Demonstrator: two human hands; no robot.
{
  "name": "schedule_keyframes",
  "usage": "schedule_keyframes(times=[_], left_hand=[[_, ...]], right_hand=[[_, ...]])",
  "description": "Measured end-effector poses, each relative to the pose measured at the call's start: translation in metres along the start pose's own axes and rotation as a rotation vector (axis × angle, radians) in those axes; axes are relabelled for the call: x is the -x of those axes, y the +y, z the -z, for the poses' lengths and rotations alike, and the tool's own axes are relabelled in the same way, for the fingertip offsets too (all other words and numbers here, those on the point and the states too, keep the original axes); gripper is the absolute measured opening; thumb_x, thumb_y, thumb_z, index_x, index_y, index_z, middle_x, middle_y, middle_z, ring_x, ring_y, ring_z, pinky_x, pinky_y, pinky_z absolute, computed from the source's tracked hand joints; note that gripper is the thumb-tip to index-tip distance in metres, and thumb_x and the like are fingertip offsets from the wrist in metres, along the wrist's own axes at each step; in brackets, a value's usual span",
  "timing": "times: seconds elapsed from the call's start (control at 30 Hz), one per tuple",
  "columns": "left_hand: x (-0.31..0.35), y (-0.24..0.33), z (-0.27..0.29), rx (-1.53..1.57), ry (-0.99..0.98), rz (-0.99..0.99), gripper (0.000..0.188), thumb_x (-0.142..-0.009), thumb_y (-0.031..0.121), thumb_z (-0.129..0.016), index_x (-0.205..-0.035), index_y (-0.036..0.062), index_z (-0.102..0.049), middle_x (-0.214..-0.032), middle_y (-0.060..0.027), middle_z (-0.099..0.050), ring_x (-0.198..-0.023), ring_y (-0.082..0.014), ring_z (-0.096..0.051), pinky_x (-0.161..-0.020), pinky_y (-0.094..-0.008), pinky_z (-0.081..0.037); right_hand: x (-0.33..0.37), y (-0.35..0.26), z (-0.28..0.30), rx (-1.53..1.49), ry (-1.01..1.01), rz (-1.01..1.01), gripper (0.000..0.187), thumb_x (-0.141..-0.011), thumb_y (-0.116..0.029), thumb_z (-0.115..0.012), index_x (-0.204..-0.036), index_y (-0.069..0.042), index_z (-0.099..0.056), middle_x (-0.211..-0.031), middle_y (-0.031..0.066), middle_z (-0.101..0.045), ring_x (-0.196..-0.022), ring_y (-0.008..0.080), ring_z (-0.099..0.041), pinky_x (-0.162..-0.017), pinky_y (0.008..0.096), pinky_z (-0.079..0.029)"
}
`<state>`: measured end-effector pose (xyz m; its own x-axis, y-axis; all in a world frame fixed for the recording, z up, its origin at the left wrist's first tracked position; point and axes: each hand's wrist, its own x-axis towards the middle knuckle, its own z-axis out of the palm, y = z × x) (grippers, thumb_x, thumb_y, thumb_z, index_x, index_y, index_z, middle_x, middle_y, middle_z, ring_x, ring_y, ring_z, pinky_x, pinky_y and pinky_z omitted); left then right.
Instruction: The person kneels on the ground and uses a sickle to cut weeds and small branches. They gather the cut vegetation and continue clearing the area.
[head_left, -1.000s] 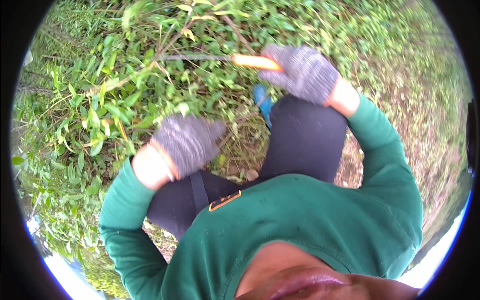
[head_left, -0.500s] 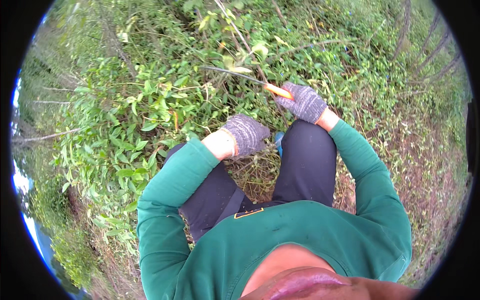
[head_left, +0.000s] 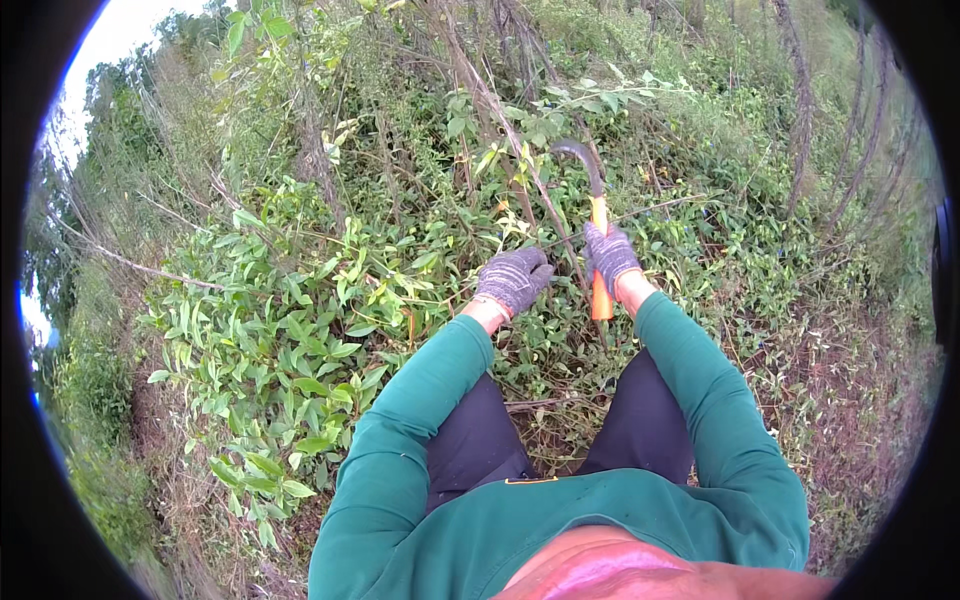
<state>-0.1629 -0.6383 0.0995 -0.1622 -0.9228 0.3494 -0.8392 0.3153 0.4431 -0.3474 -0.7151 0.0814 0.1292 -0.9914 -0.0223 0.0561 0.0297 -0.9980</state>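
My right hand (head_left: 611, 254), in a grey knitted glove, is wrapped round the orange handle of a sickle (head_left: 599, 212). The sickle stands nearly upright in view, its dark hooked blade pointing away from me and curving left. To its left, my left hand (head_left: 514, 278), gloved the same way, is closed with the thumb against curled fingers. What it holds, if anything, is hidden among the leaves. A thin woody stem (head_left: 545, 195) slants down between both hands, its lower end lost in low green plants (head_left: 430, 260).
Leafy bushes (head_left: 300, 340) spread on the left, with a bare branch (head_left: 150, 268) reaching in. Tall dry stems (head_left: 800, 110) rise at the far right. Brownish ground with cut-looking litter (head_left: 840, 400) lies to the right. My knees (head_left: 645, 420) are bent below the hands.
Both hands have moved forward, away from my body, and the left one is closer to the right. The sickle has swung from pointing left to pointing away. My view has tilted up.
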Motion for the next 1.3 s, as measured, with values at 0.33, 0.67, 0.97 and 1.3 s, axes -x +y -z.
schedule_keyframes(times=[0.33,0.67,0.97,1.3], left_hand=[[-0.038,-0.057,-0.007,0.129,0.461,0.456,0.08,-0.077,0.04,-0.07,-0.137,0.0005,-0.036,-0.128,-0.0247,-0.051,-0.116,-0.0343,-0.053,-0.096,-0.039,-0.042],[-0.083,-0.041,-0.008,0.936,0.404,0.55,0.034,-0.09,0.031,-0.055,-0.1,-0.0012,-0.058,-0.065,-0.0082,-0.058,-0.059,-0.0201,-0.058,-0.054,-0.0354,-0.047],[-0.083,-0.044,0.007,-0.08,0.271,0.665,0.049,-0.09,0.041,-0.039,-0.101,-0.0005,-0.063,-0.101,-0.0237,-0.063,-0.096,-0.0406,-0.06,-0.085,-0.0486,-0.046],[-0.059,-0.138,0.02,-0.037,0.341,0.857,0.04,-0.087,0.035,-0.046,-0.094,0.0017,-0.067,-0.092,-0.023,-0.065,-0.088,-0.0385,-0.064,-0.074,-0.0461,-0.05]], right_hand=[[0.108,0.023,-0.026,-0.239,-0.318,-0.402,0.019,-0.093,-0.027,-0.055,-0.086,-0.013,-0.045,-0.056,-0.0008,-0.044,-0.041,0.0147,-0.042,-0.038,0.0302,-0.037],[0.146,0.045,-0.013,-0.09,-0.385,-0.317,0.016,-0.092,-0.022,-0.055,-0.088,-0.012,-0.043,-0.056,-0.0009,-0.043,-0.041,0.0127,-0.042,-0.038,0.0291,-0.038],[0.161,0.027,-0.014,-0.275,-0.409,-0.449,0.014,-0.093,-0.021,-0.055,-0.091,-0.014,-0.043,-0.056,-0.0031,-0.042,-0.041,0.0101,-0.041,-0.037,0.0264,-0.037],[0.225,0.063,0.012,0.174,-0.401,-0.137,0.017,-0.091,-0.022,-0.059,-0.093,-0.011,-0.047,-0.058,-0.0022,-0.046,-0.042,0.0099,-0.044,-0.039,0.0265,-0.037]])
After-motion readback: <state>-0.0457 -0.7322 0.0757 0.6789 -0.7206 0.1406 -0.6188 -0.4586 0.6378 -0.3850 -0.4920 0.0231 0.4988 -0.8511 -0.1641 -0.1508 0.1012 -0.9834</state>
